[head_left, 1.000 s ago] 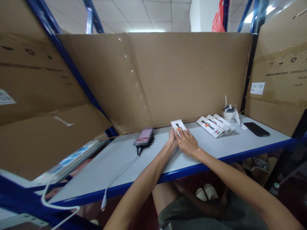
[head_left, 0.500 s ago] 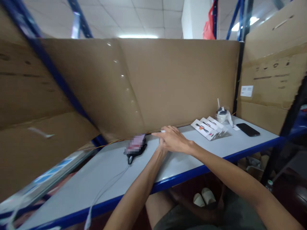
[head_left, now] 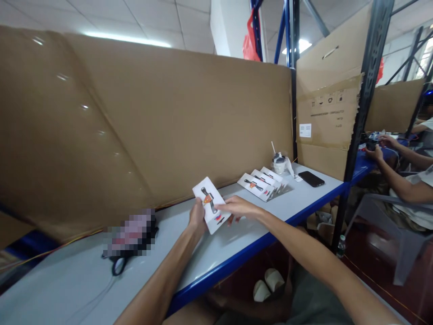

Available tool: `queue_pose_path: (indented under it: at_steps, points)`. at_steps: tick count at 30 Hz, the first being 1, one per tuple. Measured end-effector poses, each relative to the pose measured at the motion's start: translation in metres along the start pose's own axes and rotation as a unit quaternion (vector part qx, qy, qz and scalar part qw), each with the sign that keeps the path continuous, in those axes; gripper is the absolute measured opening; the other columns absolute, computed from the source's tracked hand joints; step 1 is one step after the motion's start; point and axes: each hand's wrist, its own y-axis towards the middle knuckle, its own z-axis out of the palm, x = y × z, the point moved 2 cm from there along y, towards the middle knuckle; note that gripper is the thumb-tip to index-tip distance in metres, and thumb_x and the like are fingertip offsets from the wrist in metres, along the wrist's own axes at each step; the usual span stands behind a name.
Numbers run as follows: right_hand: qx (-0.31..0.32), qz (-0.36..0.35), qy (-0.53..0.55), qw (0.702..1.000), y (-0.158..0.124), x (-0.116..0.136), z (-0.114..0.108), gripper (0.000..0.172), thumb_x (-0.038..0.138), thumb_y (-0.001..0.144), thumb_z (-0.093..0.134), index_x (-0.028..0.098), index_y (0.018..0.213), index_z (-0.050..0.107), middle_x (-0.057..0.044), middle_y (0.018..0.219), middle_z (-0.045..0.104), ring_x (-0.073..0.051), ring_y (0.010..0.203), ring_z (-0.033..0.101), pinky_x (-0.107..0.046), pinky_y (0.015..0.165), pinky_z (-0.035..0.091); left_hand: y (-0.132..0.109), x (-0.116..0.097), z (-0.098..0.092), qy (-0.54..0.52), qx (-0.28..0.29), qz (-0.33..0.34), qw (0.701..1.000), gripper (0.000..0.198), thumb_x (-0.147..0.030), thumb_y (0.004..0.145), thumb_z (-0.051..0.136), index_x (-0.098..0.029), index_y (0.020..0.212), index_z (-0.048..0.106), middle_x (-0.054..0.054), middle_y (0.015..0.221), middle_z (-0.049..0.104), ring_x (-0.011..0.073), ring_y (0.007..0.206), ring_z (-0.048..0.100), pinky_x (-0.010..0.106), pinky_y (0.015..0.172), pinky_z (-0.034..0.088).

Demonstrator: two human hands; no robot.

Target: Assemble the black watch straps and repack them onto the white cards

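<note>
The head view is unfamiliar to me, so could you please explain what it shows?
There is no machine here: you see a person's own bare hands, filmed by a camera worn on the head, looking forward and down. The left hand holds a white card printed with a picture; the right hand reaches over its right edge, though whether it grips is unclear. On the table, to the right, are an overlapping row of similar cards, a cup with a straw and a black phone; to the left lies a blurred-out item. Another person's hands show at far right.

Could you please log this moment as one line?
left hand: holding white card | right hand: touching same card | farther right: similar cards, black phone
</note>
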Motion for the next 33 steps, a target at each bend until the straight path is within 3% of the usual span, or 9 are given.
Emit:
queue_pose_path:
  at_steps: [4, 8, 14, 17, 20, 22, 27, 30, 33]
  points:
    - [-0.079, 0.005, 0.028, 0.997, 0.001, -0.018, -0.010, 0.020, 0.020, 0.094, 0.055, 0.014, 0.077, 0.063, 0.002, 0.061, 0.068, -0.009, 0.042, 0.057, -0.016, 0.040, 0.041, -0.005, -0.001, 0.009, 0.000, 0.032, 0.015, 0.999, 0.052, -0.061, 0.095, 0.041, -0.016, 0.106, 0.066, 0.011, 0.087, 0.073, 0.0267, 0.076, 0.071, 0.039, 0.067, 0.059]
    - [-0.133, 0.016, -0.102, 0.986, 0.000, -0.034, -0.045, 0.028, 0.023, 0.096, 0.050, 0.014, 0.075, 0.065, -0.004, 0.068, 0.072, -0.010, 0.048, 0.060, -0.017, 0.042, 0.042, -0.006, -0.011, 0.004, 0.029, -0.039, 0.091, 0.995, 0.027, -0.044, 0.097, 0.052, -0.020, 0.104, 0.061, 0.009, 0.096, 0.067, 0.0205, 0.083, 0.069, 0.033, 0.070, 0.059]
    - [-0.212, 0.056, -0.365, 0.905, 0.005, -0.036, -0.088, 0.027, 0.028, 0.094, 0.052, 0.012, 0.102, 0.072, -0.015, 0.097, 0.077, -0.023, 0.084, 0.074, -0.026, 0.069, 0.053, -0.009, -0.013, 0.004, 0.066, -0.042, 0.107, 0.991, 0.018, -0.033, 0.093, 0.058, -0.017, 0.101, 0.062, 0.011, 0.104, 0.065, 0.0203, 0.087, 0.068, 0.033, 0.069, 0.059]
    - [-0.268, 0.034, -0.424, 0.864, 0.000, -0.026, -0.102, 0.035, 0.035, 0.095, 0.053, 0.011, 0.113, 0.071, -0.023, 0.119, 0.070, -0.032, 0.115, 0.065, -0.036, 0.091, 0.049, -0.009, -0.011, 0.006, 0.078, -0.027, 0.113, 0.990, 0.018, -0.032, 0.090, 0.061, -0.017, 0.100, 0.063, 0.011, 0.104, 0.066, 0.0210, 0.087, 0.068, 0.033, 0.070, 0.058]
    - [-0.316, 0.028, -0.488, 0.813, -0.013, -0.011, -0.128, 0.042, 0.045, 0.097, 0.052, 0.009, 0.104, 0.074, -0.025, 0.115, 0.071, -0.035, 0.112, 0.066, -0.038, 0.091, 0.048, -0.007, -0.010, 0.005, 0.104, -0.023, 0.124, 0.987, 0.020, -0.033, 0.086, 0.065, -0.017, 0.098, 0.065, 0.011, 0.103, 0.068, 0.0212, 0.088, 0.068, 0.033, 0.071, 0.055]
    - [-0.346, 0.029, -0.449, 0.823, -0.026, -0.001, -0.151, 0.036, 0.038, 0.098, 0.052, 0.010, 0.102, 0.075, -0.022, 0.109, 0.073, -0.028, 0.100, 0.070, -0.033, 0.083, 0.049, -0.005, -0.010, 0.004, 0.120, -0.021, 0.130, 0.984, 0.022, -0.035, 0.084, 0.066, -0.017, 0.097, 0.066, 0.010, 0.100, 0.069, 0.0210, 0.087, 0.067, 0.032, 0.073, 0.053]
    - [-0.295, -0.001, -0.342, 0.892, -0.045, 0.016, -0.169, 0.046, 0.032, 0.105, 0.037, 0.007, 0.103, 0.075, -0.006, 0.064, 0.069, -0.008, 0.046, 0.052, -0.019, 0.052, 0.038, 0.000, -0.009, 0.007, 0.132, -0.018, 0.137, 0.982, 0.027, -0.038, 0.077, 0.072, -0.017, 0.094, 0.067, 0.010, 0.091, 0.070, 0.0213, 0.085, 0.065, 0.032, 0.077, 0.049]
    - [-0.121, -0.037, -0.264, 0.956, -0.048, 0.025, -0.129, 0.059, 0.043, 0.106, 0.030, 0.004, 0.104, 0.075, 0.002, 0.046, 0.053, -0.006, 0.038, 0.036, -0.019, 0.045, 0.027, 0.000, -0.007, 0.009, 0.142, -0.022, 0.133, 0.981, 0.030, -0.040, 0.074, 0.073, -0.015, 0.090, 0.069, 0.010, 0.085, 0.070, 0.0225, 0.083, 0.065, 0.032, 0.077, 0.047]
    - [0.069, -0.019, -0.198, 0.978, -0.047, 0.040, -0.080, 0.073, 0.056, 0.105, 0.023, 0.005, 0.110, 0.074, 0.003, 0.045, 0.051, -0.006, 0.039, 0.030, -0.021, 0.045, 0.025, -0.001, -0.006, 0.008, 0.160, -0.007, 0.149, 0.976, 0.033, -0.043, 0.074, 0.069, -0.015, 0.091, 0.070, 0.011, 0.087, 0.071, 0.0243, 0.084, 0.065, 0.033, 0.075, 0.047]
